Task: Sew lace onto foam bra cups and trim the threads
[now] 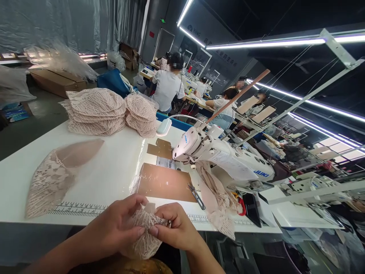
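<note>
Both hands pinch a bunched piece of beige lace fabric (146, 245) at the front edge of the white table. My left hand (119, 222) grips its left side between thumb and fingers. On its right side, my right hand (176, 228) has thumb and forefinger closed on the cloth, with a small dark-and-shiny bit showing by the fingertips that I cannot make out. Another lace piece (49, 182) lies flat at the left of the table. Beyond my hands stands a white sewing machine (222, 152), and thread snips (196, 196) lie to the right.
Stacked lace pieces (97, 110) rise at the table's back left. Brown sheeting (165, 180) covers the surface before the machine. More beige cloth (218, 196) hangs over the front edge, near a dark phone-like object (252, 209). Co-workers (169, 85) sit at machines further back.
</note>
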The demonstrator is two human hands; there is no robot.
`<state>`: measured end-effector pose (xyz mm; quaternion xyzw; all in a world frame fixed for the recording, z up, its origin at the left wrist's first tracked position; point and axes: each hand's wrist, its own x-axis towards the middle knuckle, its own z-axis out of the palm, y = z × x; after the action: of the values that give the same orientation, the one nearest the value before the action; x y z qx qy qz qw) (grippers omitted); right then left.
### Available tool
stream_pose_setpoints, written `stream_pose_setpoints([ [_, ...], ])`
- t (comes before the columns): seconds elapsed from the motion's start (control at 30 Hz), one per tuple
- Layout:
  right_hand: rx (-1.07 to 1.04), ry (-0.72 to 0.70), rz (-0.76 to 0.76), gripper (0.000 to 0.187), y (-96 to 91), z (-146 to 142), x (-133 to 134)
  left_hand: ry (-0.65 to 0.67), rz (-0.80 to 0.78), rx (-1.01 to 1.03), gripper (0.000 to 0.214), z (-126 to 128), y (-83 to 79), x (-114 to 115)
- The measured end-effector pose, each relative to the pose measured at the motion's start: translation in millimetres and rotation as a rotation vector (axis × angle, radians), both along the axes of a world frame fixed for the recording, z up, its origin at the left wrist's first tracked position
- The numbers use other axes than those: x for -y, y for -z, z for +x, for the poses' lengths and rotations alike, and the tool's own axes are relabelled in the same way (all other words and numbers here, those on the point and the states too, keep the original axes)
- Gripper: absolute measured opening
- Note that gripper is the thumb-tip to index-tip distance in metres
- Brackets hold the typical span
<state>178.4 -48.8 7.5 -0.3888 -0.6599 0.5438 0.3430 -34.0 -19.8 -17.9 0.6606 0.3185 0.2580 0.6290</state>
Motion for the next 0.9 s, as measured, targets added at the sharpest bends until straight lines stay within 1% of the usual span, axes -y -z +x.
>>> stream_pose_setpoints([
  [0.07,0.06,0.013,0.033,0.035,-0.5,-0.6,-0.2,0.0,-0.005,0.019,0.038,1.5,-2.5,-1.0],
  [0.17,0.112,0.029,0.063,0.034,-0.6,-0.8,-0.1,0.0,-0.009,0.034,0.034,2.5,-5.0,-2.6],
  [0.3,0.135,0.043,0.096,0.035,0.8,0.0,-0.5,0.015,-0.031,0.007,0.033,3.0,-6.3,-4.9],
  [0.43,0.144,0.081,0.115,0.035,2.8,-0.2,-0.8,-0.021,-0.057,0.027,0.035,5.3,-4.3,-5.2],
  [0.63,0.223,0.143,0.203,0.023,8.6,-0.8,0.1,-0.018,-0.04,0.047,0.033,9.4,0.4,-5.1],
  [0.9,0.221,0.15,0.192,0.021,12.8,1.7,0.6,0.029,-0.035,0.048,0.026,8.9,-1.8,-7.8],
])
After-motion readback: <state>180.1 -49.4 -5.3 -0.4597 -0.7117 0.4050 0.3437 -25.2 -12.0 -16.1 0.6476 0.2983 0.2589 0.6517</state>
